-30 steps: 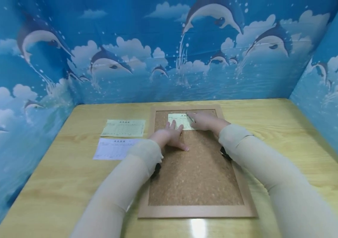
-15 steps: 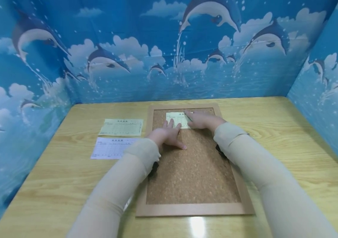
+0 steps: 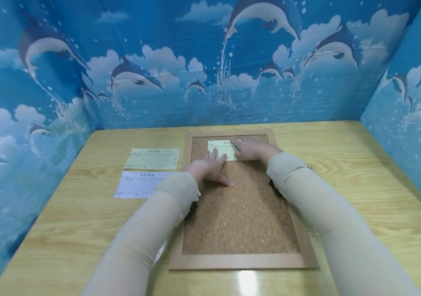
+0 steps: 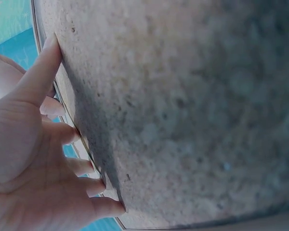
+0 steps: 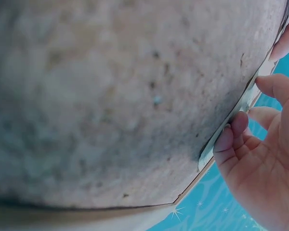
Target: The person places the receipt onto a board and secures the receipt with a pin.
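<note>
My left hand lies with fingers spread on the cork board, its fingertips pressing the lower left of a pale green printed slip. The thumb stretches over bare cork. Over the slip's right part, my right hand has its fingers curled; a thin dark pen-like object shows at its fingertips. What exactly this object is, I cannot tell. In the right wrist view, the curled fingers rest at the edge of the slip, which rises slightly from the cork. The right hand hides much of the slip.
Left of the board, another pale green slip lies above a white-lilac one, partly covered by my left sleeve. A wooden frame edges the board on the wood-grain table. Dolphin-print curtains close off the back and sides.
The head view has shifted slightly. Both hands stay at the slip in nearly the same pose, and the slip keeps its place on the board.
</note>
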Demonstrator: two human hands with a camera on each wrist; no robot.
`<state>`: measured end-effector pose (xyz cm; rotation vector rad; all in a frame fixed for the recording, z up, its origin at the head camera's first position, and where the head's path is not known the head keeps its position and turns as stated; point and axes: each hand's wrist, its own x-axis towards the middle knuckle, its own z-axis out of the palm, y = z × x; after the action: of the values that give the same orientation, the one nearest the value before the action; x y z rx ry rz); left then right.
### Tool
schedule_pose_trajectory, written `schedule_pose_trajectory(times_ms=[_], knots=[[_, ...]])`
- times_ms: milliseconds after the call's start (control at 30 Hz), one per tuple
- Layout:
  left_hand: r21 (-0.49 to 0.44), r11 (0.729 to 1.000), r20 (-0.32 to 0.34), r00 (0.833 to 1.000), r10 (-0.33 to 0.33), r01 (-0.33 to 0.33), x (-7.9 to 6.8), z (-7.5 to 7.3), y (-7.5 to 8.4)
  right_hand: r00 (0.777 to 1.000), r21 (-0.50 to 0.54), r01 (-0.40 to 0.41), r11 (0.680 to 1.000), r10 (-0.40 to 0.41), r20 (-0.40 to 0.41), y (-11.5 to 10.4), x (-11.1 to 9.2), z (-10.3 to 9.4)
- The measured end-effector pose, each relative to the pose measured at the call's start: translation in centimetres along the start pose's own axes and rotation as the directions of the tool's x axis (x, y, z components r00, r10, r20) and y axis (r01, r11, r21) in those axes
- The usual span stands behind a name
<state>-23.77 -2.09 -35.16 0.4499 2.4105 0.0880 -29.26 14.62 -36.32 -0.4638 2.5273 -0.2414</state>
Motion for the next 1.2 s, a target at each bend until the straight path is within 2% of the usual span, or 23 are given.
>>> schedule_pose_trajectory(times_ms=[567, 1200], knots=[[0.001, 1.000, -0.003, 1.000, -0.011, 0.011, 0.04, 0.11, 0.05, 1.000, 0.038, 0.002, 0.999, -0.002, 0.006, -0.17, -0.24, -0.02], [-0.008, 1.000, 0.002, 1.000, -0.005, 0.005, -0.19, 0.04, 0.07, 1.000, 0.028, 0.013, 1.000, -0.013, -0.007, -0.01, -0.37, -0.17]])
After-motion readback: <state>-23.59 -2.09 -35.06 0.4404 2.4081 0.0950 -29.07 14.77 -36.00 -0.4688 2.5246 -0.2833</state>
